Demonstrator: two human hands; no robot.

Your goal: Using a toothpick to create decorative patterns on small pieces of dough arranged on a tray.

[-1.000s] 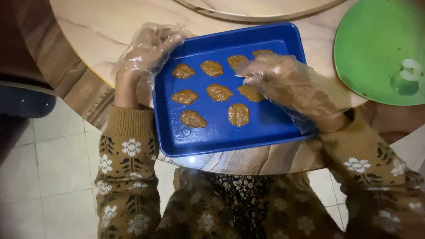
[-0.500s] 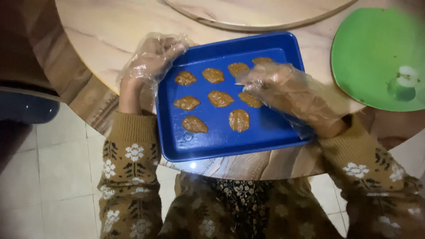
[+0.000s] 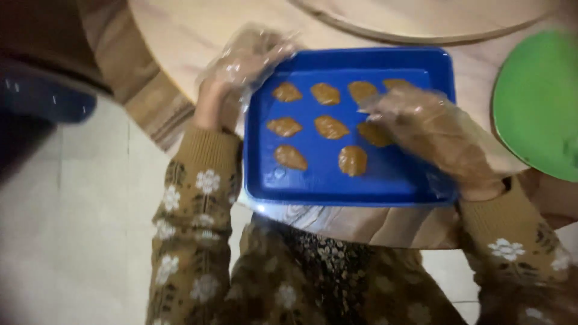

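Observation:
A blue rectangular tray (image 3: 391, 180) lies at the near edge of a round marble-patterned table (image 3: 174, 36). Several flat brown dough pieces (image 3: 330, 127) sit on it in rows. Both my hands wear clear plastic gloves. My left hand (image 3: 241, 72) holds the tray's far-left corner, fingers curled over the rim. My right hand (image 3: 427, 132) lies over the tray's right side, fingers spread and resting on the dough pieces there, hiding part of one. One piece (image 3: 353, 160) sits just left of that hand.
A green plate (image 3: 536, 102) lies on the table to the right of the tray. A round wooden board (image 3: 421, 18) is behind the tray. A dark blue object (image 3: 42, 96) and pale tiled floor (image 3: 72, 229) are at left.
The view has shifted, so the tray sits further right in it. My right hand has slid slightly toward the tray's middle. My left hand stays on the corner.

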